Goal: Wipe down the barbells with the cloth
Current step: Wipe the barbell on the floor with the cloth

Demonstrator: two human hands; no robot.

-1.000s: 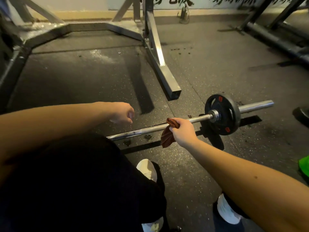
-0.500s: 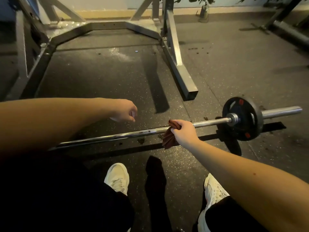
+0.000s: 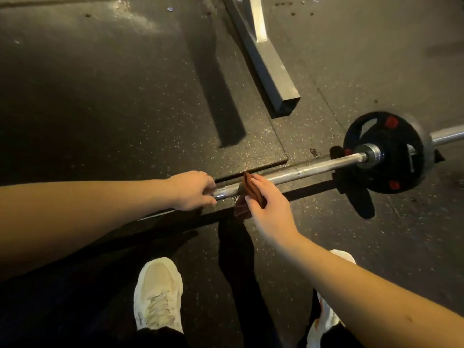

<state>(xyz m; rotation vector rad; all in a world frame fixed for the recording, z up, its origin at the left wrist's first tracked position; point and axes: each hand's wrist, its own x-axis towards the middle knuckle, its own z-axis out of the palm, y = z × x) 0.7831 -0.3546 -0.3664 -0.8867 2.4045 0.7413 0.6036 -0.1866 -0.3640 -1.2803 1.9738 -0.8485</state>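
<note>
I saw speckled black rubber floor (image 3: 100, 109) and a steel rack foot (image 3: 276, 71); my left hand (image 3: 190, 190) gripped the barbell (image 3: 313, 169), right hand (image 3: 271, 212) pinched the cloth (image 3: 251, 189).

Place: a gym, in its free-weights area.
Floor: dark speckled rubber matting (image 3: 100, 109) fills the frame, with a seam between mats near the centre.
Equipment: a steel barbell (image 3: 313, 168) lies across the middle, a black weight plate (image 3: 386, 151) at right; a grey steel rack foot (image 3: 271, 64) sits at upper centre.
</note>
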